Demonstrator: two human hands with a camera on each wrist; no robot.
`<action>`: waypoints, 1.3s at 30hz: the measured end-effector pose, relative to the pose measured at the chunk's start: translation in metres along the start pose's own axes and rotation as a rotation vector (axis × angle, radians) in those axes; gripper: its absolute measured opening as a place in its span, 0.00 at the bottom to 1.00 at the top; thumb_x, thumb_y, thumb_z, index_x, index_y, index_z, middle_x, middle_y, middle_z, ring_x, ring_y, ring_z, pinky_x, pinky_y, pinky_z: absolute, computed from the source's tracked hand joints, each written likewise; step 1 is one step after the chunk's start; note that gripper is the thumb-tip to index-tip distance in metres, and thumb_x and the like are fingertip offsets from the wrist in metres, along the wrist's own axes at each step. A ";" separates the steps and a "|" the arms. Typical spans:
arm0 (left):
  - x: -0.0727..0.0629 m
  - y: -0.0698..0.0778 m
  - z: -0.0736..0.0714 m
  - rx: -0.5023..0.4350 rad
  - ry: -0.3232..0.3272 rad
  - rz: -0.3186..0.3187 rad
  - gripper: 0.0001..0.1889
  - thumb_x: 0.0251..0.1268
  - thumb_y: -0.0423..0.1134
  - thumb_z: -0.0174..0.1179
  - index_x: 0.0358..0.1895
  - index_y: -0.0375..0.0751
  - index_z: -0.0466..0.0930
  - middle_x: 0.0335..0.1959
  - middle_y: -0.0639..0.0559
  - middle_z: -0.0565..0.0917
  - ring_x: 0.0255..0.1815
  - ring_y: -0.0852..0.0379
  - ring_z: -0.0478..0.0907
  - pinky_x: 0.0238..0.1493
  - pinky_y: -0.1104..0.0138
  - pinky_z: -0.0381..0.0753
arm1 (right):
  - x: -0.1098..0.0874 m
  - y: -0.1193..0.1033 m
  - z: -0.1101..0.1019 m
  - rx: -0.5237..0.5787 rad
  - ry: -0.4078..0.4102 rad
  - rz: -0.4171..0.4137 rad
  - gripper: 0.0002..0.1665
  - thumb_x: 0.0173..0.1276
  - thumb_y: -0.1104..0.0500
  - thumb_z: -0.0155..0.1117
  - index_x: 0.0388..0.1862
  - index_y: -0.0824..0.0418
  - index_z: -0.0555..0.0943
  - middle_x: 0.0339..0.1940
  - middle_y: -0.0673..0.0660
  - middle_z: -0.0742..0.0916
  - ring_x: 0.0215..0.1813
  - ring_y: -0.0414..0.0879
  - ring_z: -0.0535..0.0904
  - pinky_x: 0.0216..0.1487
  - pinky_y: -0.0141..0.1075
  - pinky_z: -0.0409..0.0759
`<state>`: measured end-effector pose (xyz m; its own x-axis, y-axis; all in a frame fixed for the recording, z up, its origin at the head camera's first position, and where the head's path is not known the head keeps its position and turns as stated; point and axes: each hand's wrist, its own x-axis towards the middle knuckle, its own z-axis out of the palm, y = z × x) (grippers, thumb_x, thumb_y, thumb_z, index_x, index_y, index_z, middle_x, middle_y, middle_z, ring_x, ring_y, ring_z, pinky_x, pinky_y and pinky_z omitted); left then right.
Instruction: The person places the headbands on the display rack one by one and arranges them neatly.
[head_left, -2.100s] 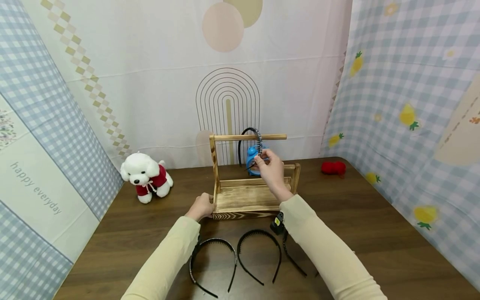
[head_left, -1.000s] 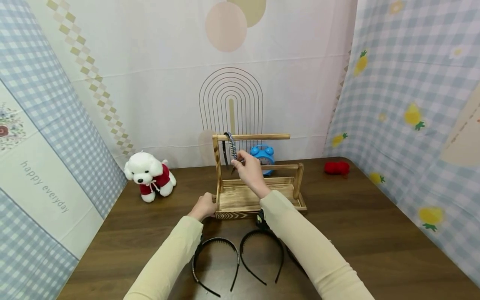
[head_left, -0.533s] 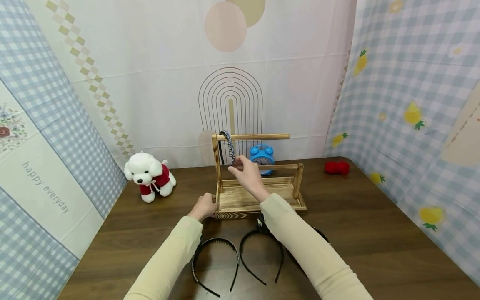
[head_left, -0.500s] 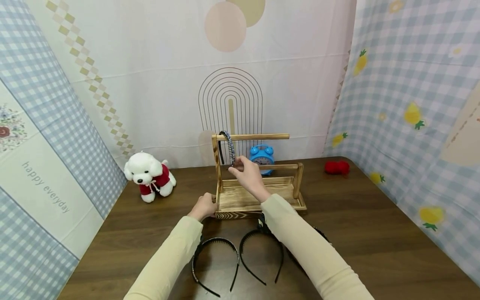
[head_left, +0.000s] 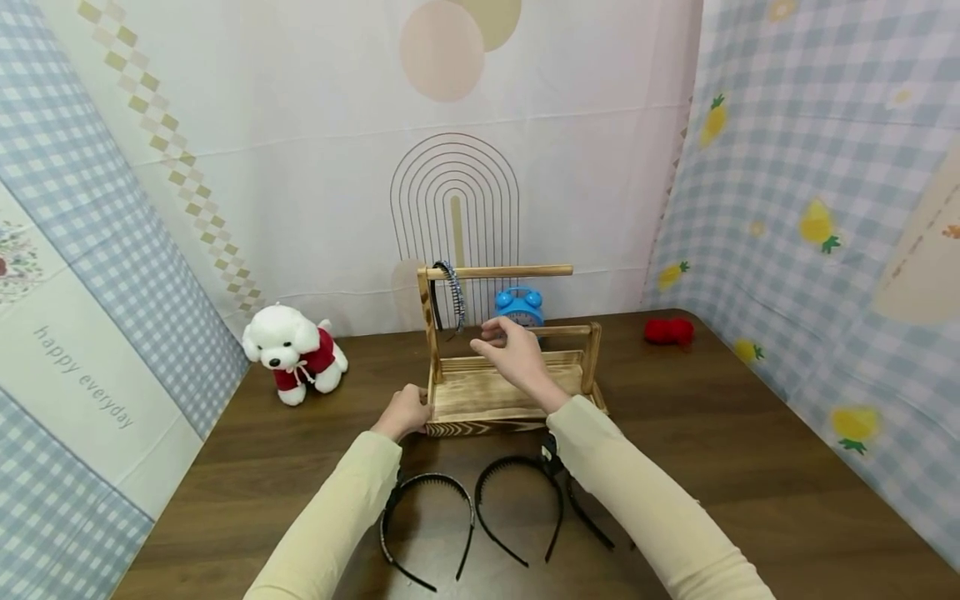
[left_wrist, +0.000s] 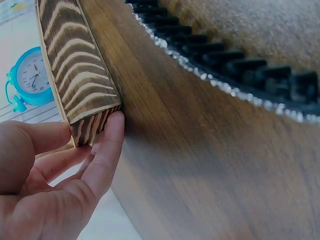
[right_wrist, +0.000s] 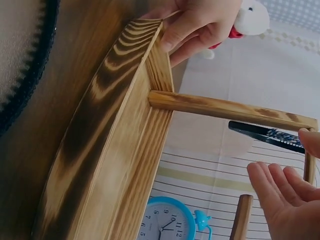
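A wooden rack (head_left: 480, 400) with a tray base and an upper bar stands mid-table. Over the left end of that bar hangs a black toothed headband (head_left: 456, 296) with a sparkly outer edge. My right hand (head_left: 516, 354) is apart from it, to its right, fingers loosely extended and holding nothing; the right wrist view shows a gap between hand and headband. At the tray's front left corner, my left hand (head_left: 405, 410) pinches the wood, thumb on one side and fingers on the other, as seen in the left wrist view.
Two black headbands, one left (head_left: 433, 477) and one in the middle (head_left: 517, 459), lie near me; another headband (head_left: 591, 523) is partly hidden by my right sleeve. A blue alarm clock (head_left: 517, 302) stands behind the rack, a plush dog (head_left: 281, 333) left, a red bundle (head_left: 669, 331) right.
My right hand carried the headband left along the bar, let go of it and drew back to the right. The left hand has stayed on the tray corner.
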<state>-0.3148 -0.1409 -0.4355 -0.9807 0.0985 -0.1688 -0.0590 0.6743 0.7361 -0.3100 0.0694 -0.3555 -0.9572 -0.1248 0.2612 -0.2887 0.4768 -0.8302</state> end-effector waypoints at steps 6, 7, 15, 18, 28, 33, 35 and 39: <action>-0.002 0.001 -0.001 -0.012 -0.012 -0.017 0.20 0.72 0.29 0.51 0.63 0.24 0.72 0.58 0.27 0.77 0.36 0.50 0.84 0.33 0.62 0.87 | -0.004 0.003 -0.004 0.015 0.005 0.007 0.23 0.67 0.49 0.67 0.56 0.59 0.79 0.53 0.57 0.85 0.53 0.51 0.82 0.52 0.43 0.83; -0.003 0.001 -0.001 -0.013 -0.012 -0.019 0.20 0.72 0.29 0.51 0.63 0.24 0.72 0.58 0.27 0.77 0.37 0.49 0.84 0.33 0.62 0.88 | -0.005 0.003 -0.005 0.021 0.007 0.008 0.23 0.67 0.49 0.68 0.55 0.59 0.79 0.53 0.57 0.85 0.53 0.51 0.82 0.52 0.44 0.83; -0.001 0.000 0.000 0.010 -0.002 -0.013 0.22 0.72 0.29 0.52 0.65 0.23 0.70 0.63 0.26 0.73 0.33 0.50 0.84 0.31 0.64 0.87 | -0.015 0.009 -0.017 0.033 0.018 0.033 0.28 0.66 0.50 0.69 0.60 0.62 0.76 0.54 0.60 0.84 0.56 0.53 0.80 0.57 0.44 0.81; -0.001 0.000 0.001 -0.002 -0.001 -0.009 0.21 0.71 0.29 0.52 0.65 0.23 0.70 0.62 0.26 0.74 0.35 0.49 0.84 0.30 0.64 0.87 | -0.018 0.014 -0.024 0.022 0.018 0.044 0.29 0.66 0.50 0.68 0.61 0.62 0.75 0.54 0.60 0.84 0.57 0.54 0.80 0.58 0.45 0.81; -0.001 0.002 0.000 0.003 0.010 0.002 0.20 0.71 0.29 0.52 0.63 0.23 0.72 0.60 0.26 0.75 0.36 0.47 0.85 0.30 0.64 0.87 | -0.026 0.034 -0.044 -0.025 0.023 0.063 0.28 0.66 0.50 0.69 0.59 0.64 0.76 0.56 0.64 0.83 0.56 0.56 0.81 0.57 0.48 0.81; -0.001 0.002 0.000 0.012 0.010 -0.001 0.21 0.71 0.29 0.52 0.64 0.23 0.71 0.61 0.26 0.74 0.34 0.47 0.85 0.29 0.64 0.87 | -0.031 0.040 -0.053 -0.048 0.022 0.064 0.28 0.66 0.51 0.69 0.59 0.64 0.76 0.55 0.64 0.83 0.56 0.57 0.80 0.58 0.49 0.80; -0.001 0.002 0.000 0.020 0.008 -0.003 0.21 0.71 0.29 0.52 0.64 0.23 0.71 0.61 0.26 0.74 0.34 0.48 0.85 0.30 0.64 0.87 | -0.033 0.042 -0.055 -0.055 0.022 0.059 0.28 0.66 0.51 0.69 0.59 0.65 0.76 0.54 0.64 0.83 0.56 0.56 0.80 0.59 0.49 0.80; 0.000 0.002 0.000 0.012 0.003 -0.002 0.21 0.71 0.29 0.52 0.63 0.22 0.71 0.61 0.25 0.74 0.35 0.47 0.85 0.30 0.63 0.87 | -0.040 0.047 -0.062 -0.088 0.017 0.063 0.28 0.66 0.51 0.69 0.59 0.66 0.76 0.54 0.64 0.83 0.56 0.56 0.81 0.58 0.49 0.80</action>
<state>-0.3150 -0.1396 -0.4345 -0.9811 0.0952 -0.1687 -0.0588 0.6836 0.7275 -0.2839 0.1503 -0.3743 -0.9728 -0.0777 0.2183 -0.2239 0.5576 -0.7993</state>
